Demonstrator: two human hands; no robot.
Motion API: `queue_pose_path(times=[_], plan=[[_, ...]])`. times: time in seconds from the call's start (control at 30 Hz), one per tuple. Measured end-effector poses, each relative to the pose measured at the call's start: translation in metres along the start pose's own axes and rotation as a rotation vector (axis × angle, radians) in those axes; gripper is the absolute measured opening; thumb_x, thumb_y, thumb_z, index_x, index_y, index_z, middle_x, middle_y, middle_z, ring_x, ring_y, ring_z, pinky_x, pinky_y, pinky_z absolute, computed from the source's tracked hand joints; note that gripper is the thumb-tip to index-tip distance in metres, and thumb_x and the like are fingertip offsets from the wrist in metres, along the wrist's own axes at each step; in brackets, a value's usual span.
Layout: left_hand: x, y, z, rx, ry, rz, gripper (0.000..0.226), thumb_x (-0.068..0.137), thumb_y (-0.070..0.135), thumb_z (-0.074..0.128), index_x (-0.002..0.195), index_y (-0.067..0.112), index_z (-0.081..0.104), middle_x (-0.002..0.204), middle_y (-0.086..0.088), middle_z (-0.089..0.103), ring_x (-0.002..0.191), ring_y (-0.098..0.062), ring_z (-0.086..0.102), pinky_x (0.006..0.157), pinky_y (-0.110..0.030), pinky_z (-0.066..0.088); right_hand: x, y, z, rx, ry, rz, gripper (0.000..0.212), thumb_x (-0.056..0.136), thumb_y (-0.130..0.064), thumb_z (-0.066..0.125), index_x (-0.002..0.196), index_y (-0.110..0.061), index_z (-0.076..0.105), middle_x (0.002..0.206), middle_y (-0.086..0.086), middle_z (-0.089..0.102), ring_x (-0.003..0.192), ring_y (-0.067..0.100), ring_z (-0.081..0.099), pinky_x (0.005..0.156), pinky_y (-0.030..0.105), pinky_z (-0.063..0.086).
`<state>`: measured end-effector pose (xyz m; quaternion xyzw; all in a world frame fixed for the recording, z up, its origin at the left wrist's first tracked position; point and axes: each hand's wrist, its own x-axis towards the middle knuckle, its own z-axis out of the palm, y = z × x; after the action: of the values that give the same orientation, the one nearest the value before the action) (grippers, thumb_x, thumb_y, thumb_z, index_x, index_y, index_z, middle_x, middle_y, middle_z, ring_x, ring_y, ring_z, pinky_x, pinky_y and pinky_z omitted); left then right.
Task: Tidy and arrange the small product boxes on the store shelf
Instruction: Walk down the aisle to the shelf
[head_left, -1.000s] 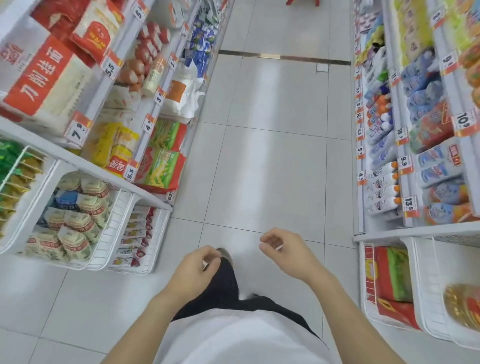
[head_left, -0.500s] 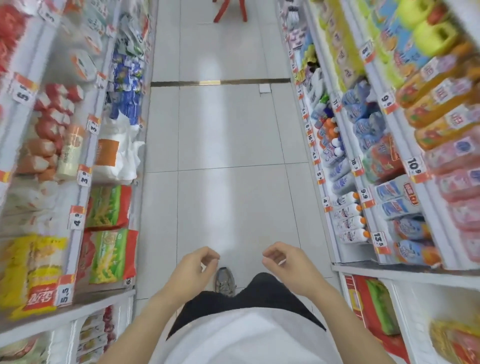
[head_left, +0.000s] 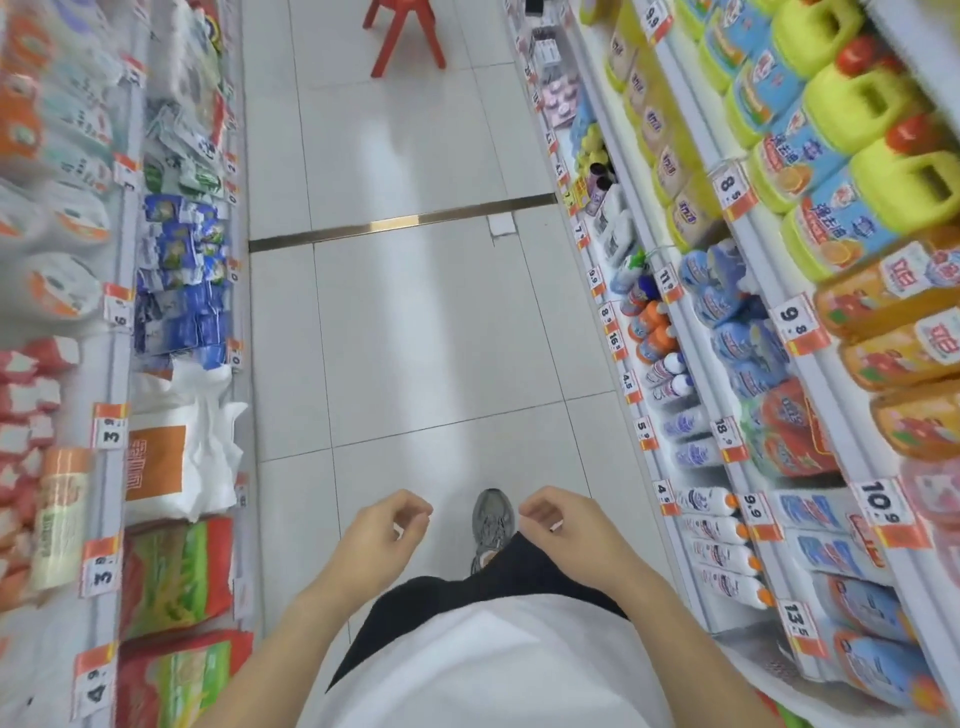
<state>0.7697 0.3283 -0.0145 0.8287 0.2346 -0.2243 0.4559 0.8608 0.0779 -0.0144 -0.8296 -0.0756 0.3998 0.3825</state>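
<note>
Head view, aisle between stocked shelves: left hand (head_left: 382, 525) and right hand (head_left: 563, 522) hang at 6 o'clock over the tiled floor (head_left: 415, 338), fingers loosely curled, holding nothing. Small product boxes cannot be told for certain; carton-like packs (head_left: 558, 96) at 1 o'clock are candidates. Judged light, stiff, crushable: grip opposite side faces

Red stool (head_left: 404, 32) (white floor tiles (head_left: 415, 338))

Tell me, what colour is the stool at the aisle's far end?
Red; the stool shows in the head view.
</note>
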Motion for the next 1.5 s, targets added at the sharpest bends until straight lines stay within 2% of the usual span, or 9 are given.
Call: queue_pose_path(times=[0.17, 0.33, 0.4, 0.57, 0.83, 1.13, 1.37, 1.43, 1.5], plan=[[0.08, 0.035, -0.056, -0.029, 0.031, -0.072, 0.01, 0.095, 0.031, 0.055, 0.095, 0.036, 0.063, 0.091, 0.021, 0.068, 0.08, 0.006, 0.062, 0.067, -0.009, 0.046, 0.125, -0.078, -0.067, -0.05, -0.059, -0.055, 0.009, 0.092, -0.029, 0.065, 0.099, -0.025, 0.069, 0.094, -0.012, 0.069, 0.086, -0.002, 0.063, 0.078, 0.014, 0.05], [0.187, 0.065, -0.122, -0.032, 0.029, -0.103, 0.01, 0.095, 0.035, 0.053, 0.093, 0.035, 0.063, 0.089, 0.018, 0.069, 0.079, 0.003, 0.062, 0.07, -0.015, 0.05, 0.257, -0.165, -0.115, -0.084, -0.073, -0.125, 0.01, 0.092, -0.029, 0.065, 0.101, -0.025, 0.068, 0.095, -0.013, 0.069, 0.088, 0.0, 0.064, 0.081, 0.017, 0.05], [0.242, 0.078, -0.153, -0.016, 0.017, -0.084, 0.011, 0.095, 0.037, 0.051, 0.092, 0.035, 0.062, 0.089, 0.019, 0.068, 0.08, 0.003, 0.062, 0.073, -0.018, 0.051, 0.313, -0.195, -0.13, -0.081, -0.066, -0.134, 0.01, 0.092, -0.028, 0.065, 0.102, -0.025, 0.068, 0.095, -0.013, 0.069, 0.088, -0.002, 0.064, 0.081, 0.016, 0.051], [0.374, 0.13, -0.251, -0.016, 0.022, -0.008, 0.01, 0.095, 0.028, 0.054, 0.096, 0.031, 0.064, 0.09, 0.02, 0.067, 0.081, 0.012, 0.059, 0.068, -0.007, 0.045, 0.424, -0.274, -0.179, -0.063, -0.021, -0.106, 0.011, 0.092, -0.032, 0.065, 0.101, -0.026, 0.069, 0.094, -0.013, 0.07, 0.088, -0.001, 0.064, 0.083, 0.019, 0.052], [0.565, 0.238, -0.382, 0.05, -0.046, 0.09, 0.011, 0.096, 0.028, 0.054, 0.098, 0.031, 0.065, 0.094, 0.018, 0.067, 0.087, 0.003, 0.06, 0.07, -0.007, 0.044, 0.547, -0.355, -0.279, 0.038, 0.115, 0.0, 0.007, 0.092, -0.033, 0.065, 0.098, -0.031, 0.068, 0.091, -0.017, 0.07, 0.087, -0.006, 0.062, 0.075, 0.009, 0.048], [0.795, 0.347, -0.492, 0.073, -0.006, 0.048, 0.011, 0.095, 0.028, 0.054, 0.096, 0.032, 0.064, 0.088, 0.016, 0.067, 0.08, 0.006, 0.06, 0.065, -0.009, 0.043, 0.764, -0.426, -0.41, 0.075, 0.131, 0.023, 0.01, 0.092, -0.035, 0.064, 0.101, -0.033, 0.067, 0.094, -0.015, 0.069, 0.09, -0.003, 0.063, 0.081, 0.017, 0.051], [0.927, 0.41, -0.587, 0.012, 0.021, -0.047, 0.013, 0.095, 0.03, 0.055, 0.089, 0.037, 0.065, 0.088, 0.026, 0.069, 0.087, 0.008, 0.062, 0.072, -0.01, 0.046, 0.938, -0.524, -0.525, -0.002, 0.084, -0.022, 0.005, 0.09, -0.031, 0.067, 0.095, -0.03, 0.067, 0.091, -0.011, 0.07, 0.085, 0.002, 0.065, 0.082, 0.024, 0.055], [0.967, 0.432, -0.615, -0.037, 0.035, -0.044, 0.012, 0.094, 0.034, 0.055, 0.088, 0.036, 0.065, 0.088, 0.026, 0.069, 0.087, 0.005, 0.063, 0.075, -0.014, 0.048, 0.985, -0.552, -0.551, -0.028, 0.084, -0.043, 0.006, 0.091, -0.031, 0.067, 0.096, -0.029, 0.067, 0.09, -0.011, 0.07, 0.084, 0.001, 0.064, 0.08, 0.023, 0.054], [1.015, 0.451, -0.646, -0.075, 0.024, -0.053, 0.021, 0.087, 0.052, 0.054, 0.085, 0.035, 0.066, 0.088, 0.023, 0.069, 0.086, 0.002, 0.064, 0.075, -0.015, 0.048, 1.041, -0.582, -0.573, -0.055, 0.086, -0.051, 0.007, 0.091, -0.029, 0.067, 0.097, -0.026, 0.068, 0.09, -0.012, 0.07, 0.083, 0.0, 0.064, 0.079, 0.019, 0.052]])
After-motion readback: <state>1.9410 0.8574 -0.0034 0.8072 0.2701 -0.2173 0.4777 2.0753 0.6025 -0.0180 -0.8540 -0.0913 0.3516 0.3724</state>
